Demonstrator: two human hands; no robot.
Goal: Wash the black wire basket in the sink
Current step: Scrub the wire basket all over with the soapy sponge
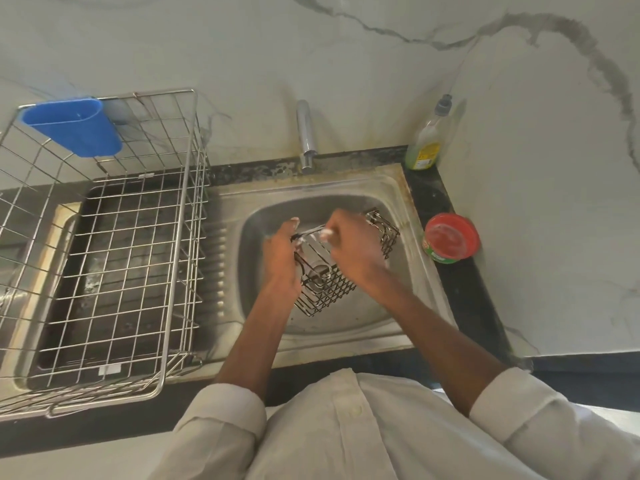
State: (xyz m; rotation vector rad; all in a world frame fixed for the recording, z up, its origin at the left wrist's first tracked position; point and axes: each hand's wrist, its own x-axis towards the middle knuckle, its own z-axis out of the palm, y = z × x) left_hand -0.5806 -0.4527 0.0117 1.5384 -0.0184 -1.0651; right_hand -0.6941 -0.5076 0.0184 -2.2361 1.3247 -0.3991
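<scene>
The black wire basket [327,289] hangs tilted over the steel sink [349,317], its open top toward the tap. My left hand [282,258] grips its left rim, fingers curled round the wire. My right hand [353,247] is curled over the upper rim with white foam at its fingertips; whether it holds a scrubber is hidden. A second piece of black wire [384,233] shows behind my right hand. The chrome tap [306,136] stands at the back; I cannot tell if water runs.
A large steel wire dish rack [114,258] with a blue plastic cup holder [74,128] fills the drainboard on the left. A bottle of yellow-green dish soap [426,143] and a red-lidded round tub [450,239] stand on the black counter at the right. A marble wall rises behind.
</scene>
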